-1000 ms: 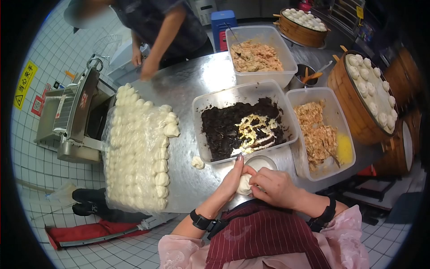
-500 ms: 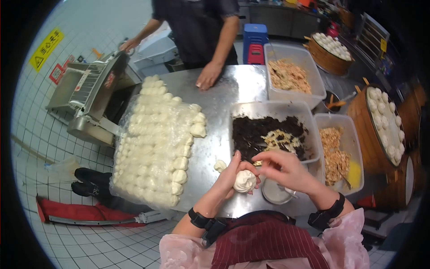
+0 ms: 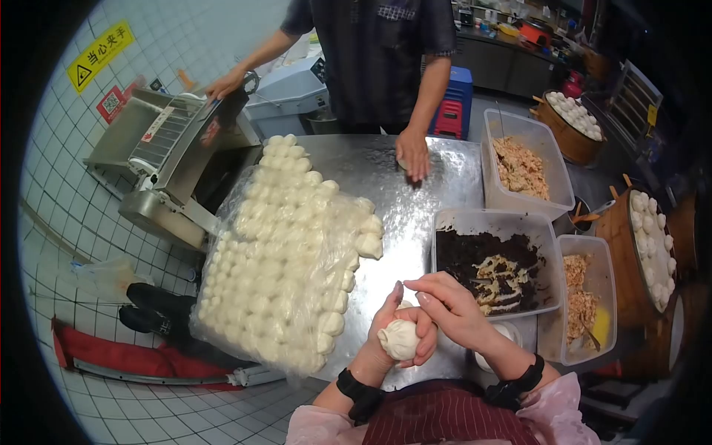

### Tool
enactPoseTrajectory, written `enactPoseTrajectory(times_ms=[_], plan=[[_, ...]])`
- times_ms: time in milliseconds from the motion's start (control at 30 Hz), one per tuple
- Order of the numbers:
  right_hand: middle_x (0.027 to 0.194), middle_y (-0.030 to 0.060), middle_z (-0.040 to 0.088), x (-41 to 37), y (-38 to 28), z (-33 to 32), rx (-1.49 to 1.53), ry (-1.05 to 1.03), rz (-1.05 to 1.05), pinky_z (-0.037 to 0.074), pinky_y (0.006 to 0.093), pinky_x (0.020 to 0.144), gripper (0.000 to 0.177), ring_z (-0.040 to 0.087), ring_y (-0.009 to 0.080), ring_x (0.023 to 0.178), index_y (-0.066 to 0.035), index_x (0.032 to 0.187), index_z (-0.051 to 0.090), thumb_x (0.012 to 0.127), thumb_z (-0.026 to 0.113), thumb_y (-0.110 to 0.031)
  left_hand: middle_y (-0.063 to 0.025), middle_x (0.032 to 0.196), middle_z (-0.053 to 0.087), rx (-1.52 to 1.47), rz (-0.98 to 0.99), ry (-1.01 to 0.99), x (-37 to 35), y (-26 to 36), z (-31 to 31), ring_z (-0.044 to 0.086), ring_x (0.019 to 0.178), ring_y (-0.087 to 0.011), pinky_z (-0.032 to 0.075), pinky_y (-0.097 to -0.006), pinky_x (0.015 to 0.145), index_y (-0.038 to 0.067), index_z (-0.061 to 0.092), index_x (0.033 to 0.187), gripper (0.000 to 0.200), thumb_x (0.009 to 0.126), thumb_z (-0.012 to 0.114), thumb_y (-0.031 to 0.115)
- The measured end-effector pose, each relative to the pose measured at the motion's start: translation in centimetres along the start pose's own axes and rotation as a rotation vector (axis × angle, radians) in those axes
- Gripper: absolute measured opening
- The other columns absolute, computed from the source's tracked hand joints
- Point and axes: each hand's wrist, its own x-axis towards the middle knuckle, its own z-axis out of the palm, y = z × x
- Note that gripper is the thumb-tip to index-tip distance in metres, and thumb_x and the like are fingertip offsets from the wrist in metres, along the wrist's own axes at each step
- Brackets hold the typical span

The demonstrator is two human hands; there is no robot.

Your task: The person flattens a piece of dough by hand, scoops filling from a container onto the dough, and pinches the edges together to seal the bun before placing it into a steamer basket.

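A pleated white bun rests in my left hand, whose fingers curl around its side with the thumb pointing up. Just right of the bun is my right hand, fingers stretched toward my left thumb and holding nothing I can see. Part of a small dough piece shows between the hands. Beyond my right hand stands a clear tub of dark filling, with paler filling mixed in near its front. A white bowl is partly hidden beneath my right forearm.
Many dough pieces lie under plastic film at left. Tubs of orange-brown filling and a steamer of buns stand at right. Across the metal table, a co-worker's hand presses a dough piece, beside a roller machine.
The view has shifted, so the table sits lower and farther right. My right hand has come closer to my left thumb above the bun. The co-worker's hand now lies flatter over dough.
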Motion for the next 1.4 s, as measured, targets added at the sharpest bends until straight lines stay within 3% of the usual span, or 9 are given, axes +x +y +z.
enactPoseTrajectory(times_ms=[233,367,433,633,900,967,1100,1267,1400], plan=[[0.098,0.0127,0.057,0.7,1.0,0.3,-0.037,0.052,0.037,0.046,0.0298,0.08,0.026,0.058,0.0211,0.09,-0.002,0.112,0.06,0.091,0.049,-0.011,-0.0244,0.063,0.053,0.019,-0.047,-0.006,0.7,1.5,-1.8,0.053,0.046,-0.0329,0.039,-0.031,0.029,-0.002,0.055,0.07,0.085,0.088,0.007,0.067],[0.097,0.0071,0.056,0.1,1.5,-1.0,-0.005,0.023,0.166,0.043,0.0263,0.082,0.026,0.054,0.016,0.093,0.0,0.111,0.061,0.094,0.046,-0.013,-0.0229,0.071,0.059,0.221,-0.136,0.19,2.0,2.0,-2.2,0.061,0.058,-0.0315,0.046,-0.0309,0.036,-0.002,0.058,0.078,0.085,0.088,0.01,0.067],[0.095,0.0049,0.055,-0.6,1.7,-1.7,0.478,0.031,0.486,0.043,0.0265,0.082,0.027,0.055,0.014,0.092,0.001,0.108,0.061,0.095,0.046,-0.017,-0.022,0.073,0.061,0.295,-0.176,0.303,2.6,1.9,-2.5,0.064,0.062,-0.031,0.048,-0.0312,0.038,-0.002,0.059,0.08,0.085,0.088,0.011,0.067],[0.098,0.0041,0.058,-3.4,1.2,-4.1,0.662,0.141,0.444,0.041,0.0271,0.085,0.026,0.054,0.0117,0.094,0.0,0.106,0.062,0.094,0.048,-0.019,-0.0185,0.078,0.063,0.235,-0.095,0.418,4.4,1.3,-2.7,0.065,0.07,-0.0306,0.051,-0.0326,0.046,-0.001,0.059,0.089,0.078,0.089,0.016,0.065],[0.092,0.0051,0.059,-6.6,-0.5,-5.6,0.044,0.15,0.113,0.042,0.0284,0.079,0.021,0.052,0.0159,0.087,-0.004,0.105,0.065,0.089,0.053,-0.011,-0.0171,0.079,0.063,0.293,0.032,0.438,5.0,-0.7,-1.2,0.065,0.073,-0.031,0.053,-0.034,0.05,-0.001,0.058,0.088,0.073,0.092,0.019,0.061],[0.09,0.0063,0.059,-7.0,-0.7,-6.0,-0.391,0.167,-0.026,0.042,0.0289,0.076,0.02,0.053,0.0191,0.084,-0.004,0.103,0.065,0.087,0.055,-0.01,-0.0176,0.079,0.063,0.326,0.074,0.47,5.3,-1.6,-0.9,0.065,0.072,-0.0309,0.053,-0.0344,0.051,-0.001,0.058,0.087,0.072,0.092,0.019,0.06],[0.085,0.0071,0.059,-8.7,-0.5,-6.9,-0.479,0.124,-0.128,0.043,0.0297,0.073,0.018,0.055,0.022,0.081,-0.004,0.1,0.065,0.084,0.058,-0.01,-0.0187,0.078,0.063,0.511,0.227,0.566,6.1,-3.2,-0.3,0.064,0.071,-0.0304,0.053,-0.0355,0.053,0.0,0.057,0.085,0.07,0.093,0.018,0.058],[0.089,0.0069,0.063,-10.3,-1.7,-10.1,-0.098,0.182,-0.011,0.043,0.0333,0.077,0.019,0.057,0.0229,0.086,-0.005,0.099,0.065,0.083,0.057,-0.009,-0.0192,0.078,0.063,0.498,0.19,0.533,7.4,-4.4,0.6,0.064,0.07,-0.03,0.052,-0.0343,0.051,0.001,0.058,0.084,0.07,0.093,0.019,0.058],[0.1,0.0107,0.061,-11.1,-1.8,-11.5,-0.345,0.281,-0.152,0.045,0.0371,0.08,0.035,0.057,0.0294,0.093,-0.007,0.112,0.059,0.078,0.064,-0.013,-0.0161,0.082,0.064,0.464,0.132,0.504,9.9,-7.0,0.5,0.064,0.074,-0.0287,0.054,-0.0364,0.061,0.002,0.057,0.089,0.068,0.093,0.021,0.059]])
